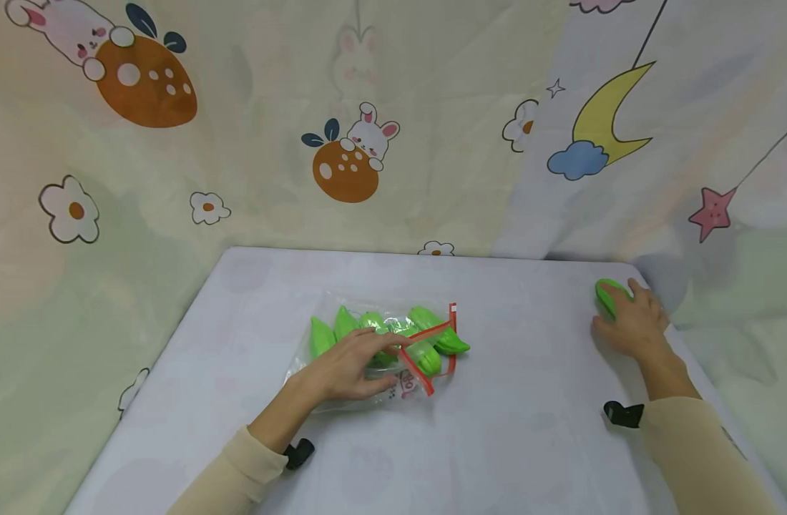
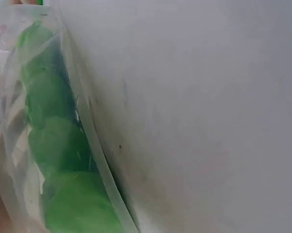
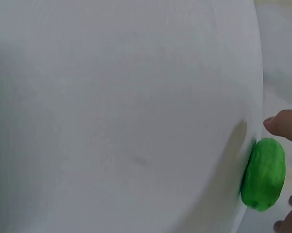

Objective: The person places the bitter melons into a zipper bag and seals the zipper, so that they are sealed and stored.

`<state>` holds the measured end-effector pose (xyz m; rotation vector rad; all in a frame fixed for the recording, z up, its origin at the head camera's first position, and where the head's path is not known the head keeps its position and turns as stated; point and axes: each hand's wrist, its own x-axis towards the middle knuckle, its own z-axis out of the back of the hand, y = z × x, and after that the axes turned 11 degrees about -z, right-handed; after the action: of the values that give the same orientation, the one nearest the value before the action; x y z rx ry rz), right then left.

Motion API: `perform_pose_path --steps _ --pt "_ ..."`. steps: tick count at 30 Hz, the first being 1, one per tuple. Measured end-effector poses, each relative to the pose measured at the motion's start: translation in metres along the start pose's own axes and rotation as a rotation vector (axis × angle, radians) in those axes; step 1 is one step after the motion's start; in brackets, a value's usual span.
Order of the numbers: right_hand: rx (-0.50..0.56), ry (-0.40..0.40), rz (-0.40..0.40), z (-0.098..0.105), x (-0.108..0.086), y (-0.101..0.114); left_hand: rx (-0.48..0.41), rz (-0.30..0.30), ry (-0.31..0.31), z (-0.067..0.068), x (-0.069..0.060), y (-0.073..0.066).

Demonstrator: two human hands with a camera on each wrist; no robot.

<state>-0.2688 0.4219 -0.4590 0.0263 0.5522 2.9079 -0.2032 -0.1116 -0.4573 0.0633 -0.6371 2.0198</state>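
A clear zip bag point(image 1: 406, 383) with a red seal lies left of the table's middle. Inside it are several green, fruit-like pieces point(image 1: 323, 336) with pointed ends; one green piece point(image 1: 454, 345) pokes out at the bag's mouth. My left hand point(image 1: 355, 365) rests on the bag, its fingers reaching to the red seal and its thumb spread. At the table's far right corner lies another smooth, oblong green piece point(image 3: 265, 174). My right hand point(image 1: 634, 322) is over it with fingers spread; the right wrist view shows a gap between one fingertip and the piece.
The white-covered table point(image 1: 516, 429) has its right edge close beside the lone green piece. A patterned cloth point(image 1: 265, 143) hangs behind and around the table. Black wrist mounts point(image 1: 623, 415) stick out near both sleeves.
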Motion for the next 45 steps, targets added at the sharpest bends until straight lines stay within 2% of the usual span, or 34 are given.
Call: perform_pose_path --steps 5,9,13,18,25,30,33,45 --pt "-0.011 0.049 -0.057 0.006 0.0 -0.01 -0.007 0.021 -0.016 0.003 -0.004 -0.006" --pt "0.0 0.066 -0.052 0.003 0.002 -0.017 -0.011 0.05 -0.022 0.004 -0.009 -0.007" --pt "0.017 0.024 -0.026 -0.003 0.002 -0.022 -0.051 0.042 -0.048 0.003 -0.01 -0.006" --pt "0.053 -0.029 -0.016 -0.009 -0.004 -0.026 -0.116 0.0 -0.093 0.002 -0.009 -0.007" --pt "0.076 -0.036 0.016 -0.008 -0.018 -0.011 -0.106 -0.029 -0.145 0.002 -0.007 -0.006" --pt "0.073 -0.01 0.001 -0.01 -0.026 -0.003 -0.084 -0.009 -0.174 0.002 -0.007 -0.007" --pt "0.079 -0.021 0.004 -0.01 -0.03 0.001 -0.081 0.004 -0.181 0.002 -0.006 -0.007" --pt "0.208 -0.079 0.1 -0.015 -0.048 0.033 -0.071 -0.029 -0.233 -0.001 -0.007 -0.007"
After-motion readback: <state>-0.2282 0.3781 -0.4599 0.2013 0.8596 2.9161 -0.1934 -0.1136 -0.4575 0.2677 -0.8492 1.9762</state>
